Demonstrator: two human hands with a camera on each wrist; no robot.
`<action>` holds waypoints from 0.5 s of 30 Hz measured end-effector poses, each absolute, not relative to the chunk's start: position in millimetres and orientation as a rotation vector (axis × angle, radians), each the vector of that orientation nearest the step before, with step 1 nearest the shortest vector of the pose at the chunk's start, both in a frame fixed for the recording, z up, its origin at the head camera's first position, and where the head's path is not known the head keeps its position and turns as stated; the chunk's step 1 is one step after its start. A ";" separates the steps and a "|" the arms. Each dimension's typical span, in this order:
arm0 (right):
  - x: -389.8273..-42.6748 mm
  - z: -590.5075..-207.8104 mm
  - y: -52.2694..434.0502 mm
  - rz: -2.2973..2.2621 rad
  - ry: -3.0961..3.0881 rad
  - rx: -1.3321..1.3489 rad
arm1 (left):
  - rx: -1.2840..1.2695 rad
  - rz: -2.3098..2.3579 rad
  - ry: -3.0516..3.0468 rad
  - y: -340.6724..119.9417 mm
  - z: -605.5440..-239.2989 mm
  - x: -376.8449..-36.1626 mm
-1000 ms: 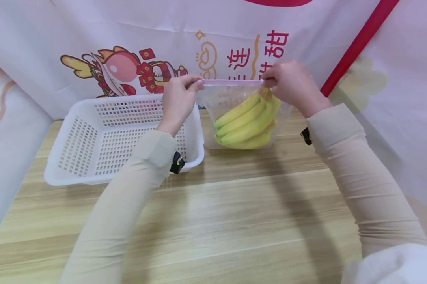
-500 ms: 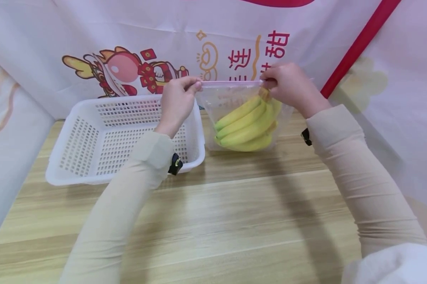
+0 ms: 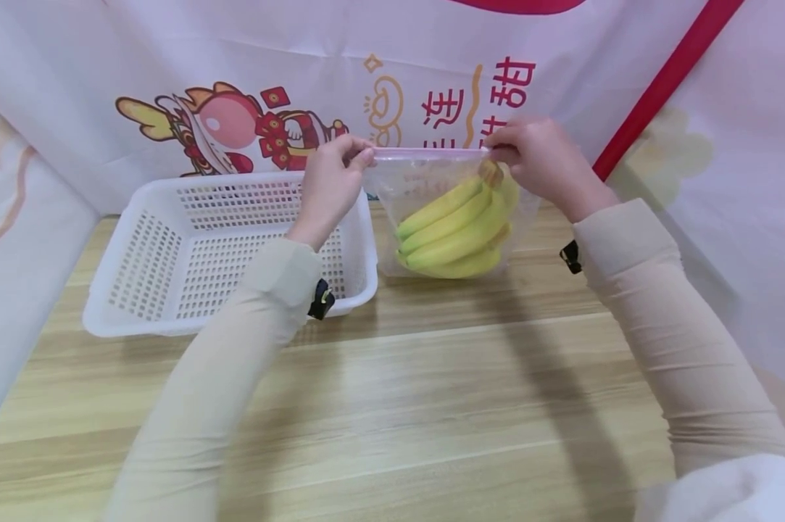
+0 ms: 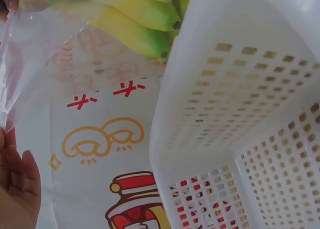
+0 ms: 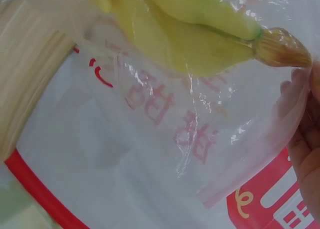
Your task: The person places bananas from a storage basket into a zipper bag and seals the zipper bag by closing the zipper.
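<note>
A clear zip bag (image 3: 392,177) with a pink closure strip hangs upright between both hands, its lower edge at the table. Inside lies a bunch of yellow bananas (image 3: 457,228), green at the tips, with the brown stem up at the right. My left hand (image 3: 329,185) pinches the strip's left end between thumb and fingers. At the right part of the strip, just above the stem, my right hand (image 3: 545,163) grips the bag's top edge. The right wrist view shows the fingers of that hand (image 5: 306,144) behind the film beside the banana stem (image 5: 282,48).
A white perforated plastic basket (image 3: 98,312) stands to the left of the bag, partly behind the left forearm. Wood-grain table (image 3: 431,406) extends in front. A white printed cloth (image 3: 288,43) with red writing hangs along the back.
</note>
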State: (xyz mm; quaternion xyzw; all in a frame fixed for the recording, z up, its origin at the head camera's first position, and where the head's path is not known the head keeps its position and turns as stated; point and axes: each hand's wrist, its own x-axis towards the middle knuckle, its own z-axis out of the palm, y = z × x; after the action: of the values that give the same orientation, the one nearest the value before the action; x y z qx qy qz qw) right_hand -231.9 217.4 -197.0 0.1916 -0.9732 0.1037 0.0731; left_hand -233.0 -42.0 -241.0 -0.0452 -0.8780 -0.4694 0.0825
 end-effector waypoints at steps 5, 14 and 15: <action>-232.7 -195.6 218.7 0.344 -2.912 0.667 | -0.218 -1.430 -2.653 -44.2 -242.0 -233.2; -235.6 -190.5 215.2 0.273 -2.958 0.616 | -0.260 -1.241 -2.634 -41.8 -239.2 -235.8; -236.1 -190.7 216.4 0.262 -2.970 0.598 | -0.246 -1.224 -2.634 -42.0 -239.1 -236.0</action>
State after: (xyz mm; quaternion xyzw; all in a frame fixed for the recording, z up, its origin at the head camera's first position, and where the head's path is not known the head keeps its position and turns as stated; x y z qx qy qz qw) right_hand -236.1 216.4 -190.7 0.1965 -0.9754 0.0860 0.0501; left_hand -236.0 -42.0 -239.1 -0.0838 -0.8978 -0.4173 0.1131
